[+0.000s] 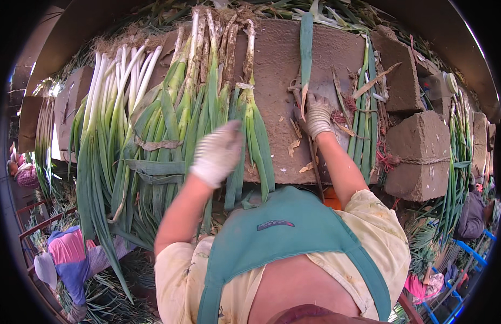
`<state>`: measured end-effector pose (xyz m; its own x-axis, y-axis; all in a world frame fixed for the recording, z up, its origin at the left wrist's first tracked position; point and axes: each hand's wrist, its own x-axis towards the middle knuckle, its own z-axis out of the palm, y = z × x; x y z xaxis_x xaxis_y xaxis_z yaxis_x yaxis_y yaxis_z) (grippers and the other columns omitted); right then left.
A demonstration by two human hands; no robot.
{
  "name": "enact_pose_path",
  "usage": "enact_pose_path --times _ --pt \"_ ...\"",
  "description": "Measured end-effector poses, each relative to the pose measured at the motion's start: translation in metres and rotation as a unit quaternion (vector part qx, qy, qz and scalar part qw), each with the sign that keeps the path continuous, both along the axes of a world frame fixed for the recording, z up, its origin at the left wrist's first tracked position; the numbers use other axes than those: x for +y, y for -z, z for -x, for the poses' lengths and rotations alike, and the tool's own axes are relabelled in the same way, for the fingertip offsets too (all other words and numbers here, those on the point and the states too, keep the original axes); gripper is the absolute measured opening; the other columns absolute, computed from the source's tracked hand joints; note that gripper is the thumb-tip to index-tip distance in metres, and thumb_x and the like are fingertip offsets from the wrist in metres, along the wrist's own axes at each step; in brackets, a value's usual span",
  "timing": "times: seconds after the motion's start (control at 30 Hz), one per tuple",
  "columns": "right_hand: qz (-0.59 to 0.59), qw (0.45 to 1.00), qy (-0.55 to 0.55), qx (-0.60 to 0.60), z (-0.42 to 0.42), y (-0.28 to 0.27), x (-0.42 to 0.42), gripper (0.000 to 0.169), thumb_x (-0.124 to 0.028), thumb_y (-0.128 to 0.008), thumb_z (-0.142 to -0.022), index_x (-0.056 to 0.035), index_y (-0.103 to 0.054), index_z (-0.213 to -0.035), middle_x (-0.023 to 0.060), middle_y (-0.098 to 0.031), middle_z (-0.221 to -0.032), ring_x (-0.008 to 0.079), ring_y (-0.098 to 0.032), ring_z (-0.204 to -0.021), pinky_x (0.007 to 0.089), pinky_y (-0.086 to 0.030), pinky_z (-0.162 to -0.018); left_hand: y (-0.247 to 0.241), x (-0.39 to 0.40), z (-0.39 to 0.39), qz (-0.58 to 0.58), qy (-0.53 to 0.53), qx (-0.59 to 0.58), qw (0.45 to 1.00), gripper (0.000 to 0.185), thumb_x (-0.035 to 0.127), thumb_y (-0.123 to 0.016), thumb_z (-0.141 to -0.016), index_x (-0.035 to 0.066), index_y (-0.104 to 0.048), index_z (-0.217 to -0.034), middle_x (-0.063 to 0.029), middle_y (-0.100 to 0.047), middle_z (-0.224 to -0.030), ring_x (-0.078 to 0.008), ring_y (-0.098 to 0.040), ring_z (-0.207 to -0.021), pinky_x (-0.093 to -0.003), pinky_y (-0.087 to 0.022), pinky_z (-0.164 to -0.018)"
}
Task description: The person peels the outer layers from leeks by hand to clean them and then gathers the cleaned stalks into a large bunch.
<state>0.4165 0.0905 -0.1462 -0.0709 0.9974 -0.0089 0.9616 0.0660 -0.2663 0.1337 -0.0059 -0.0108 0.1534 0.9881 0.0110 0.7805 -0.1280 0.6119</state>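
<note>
My left hand (220, 152), in a striped work glove, is blurred above the green leaves of unpeeled Welsh onions (230, 52) with soil-stained stems and roots. Whether its fingers hold anything is unclear. Farther left lie white-stemmed onions (133, 73), their leaves hanging over the near edge. My gloved right hand (318, 115) is low over the slab (274, 133), beside a thin dark rod (315, 162). A loose green leaf (306, 48) extends away from me, its pale end by that hand's fingers. The fingers are partly hidden, so their grip cannot be made out.
To the right, onion leaves (360, 121) lie near reddish strings (349, 103). Rough blocks (418, 156) and a translucent plastic jar (441, 85) stand beyond. Leaf scraps (293, 148) litter the slab. Other people work at lower left (68, 259) and lower right (426, 285).
</note>
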Motion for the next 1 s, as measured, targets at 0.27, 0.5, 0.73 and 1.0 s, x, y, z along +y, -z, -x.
enact_pose_path --times 0.27,0.5,0.73,1.0 --pt "0.036 0.964 -0.193 0.182 0.005 -0.020 -0.070 0.063 -0.030 -0.080 -0.068 -0.0091 -0.064 -0.126 0.0221 -0.062 -0.116 0.0414 -0.057 -0.107 0.0482 -0.047 -0.097 0.117 0.037 -0.054 0.072 -0.078 0.156 0.982 0.044 0.014 -0.060 -0.088 0.000 -0.055 -0.130 -0.0262 -0.061 -0.118 -0.0404 -0.064 -0.103 -0.0473 -0.053 -0.089" --pt "0.110 0.953 -0.256 0.119 0.008 -0.025 -0.079 0.067 -0.036 -0.078 -0.070 -0.0114 -0.061 -0.130 0.0215 -0.058 -0.129 0.0423 -0.053 -0.119 0.0486 -0.042 -0.106 0.108 0.041 -0.057 0.089 -0.090 0.180 0.975 0.032 0.013 -0.056 -0.089 0.006 -0.063 -0.120 -0.0212 -0.066 -0.109 -0.0391 -0.066 -0.097 -0.0481 -0.054 -0.082" --pt "0.112 0.966 -0.159 0.173 0.050 -0.025 0.040 0.050 -0.040 -0.076 -0.076 -0.0111 -0.069 -0.115 0.0192 -0.066 -0.115 0.0370 -0.060 -0.112 0.0460 -0.048 -0.100 0.094 0.055 -0.073 0.100 -0.104 0.299 0.943 0.032 0.036 -0.063 -0.089 0.009 -0.071 -0.103 -0.0163 -0.067 -0.109 -0.0359 -0.065 -0.102 -0.0471 -0.055 -0.082" --pt "0.069 0.973 -0.159 0.151 0.063 -0.015 0.096 0.047 -0.044 -0.072 -0.080 -0.0100 -0.071 -0.114 0.0212 -0.068 -0.111 0.0368 -0.066 -0.104 0.0430 -0.052 -0.095 0.076 0.072 -0.083 0.161 -0.153 0.251 0.942 0.067 0.045 -0.075 -0.077 0.000 -0.058 -0.124 -0.0236 -0.065 -0.112 -0.0396 -0.063 -0.108 -0.0476 -0.053 -0.093"
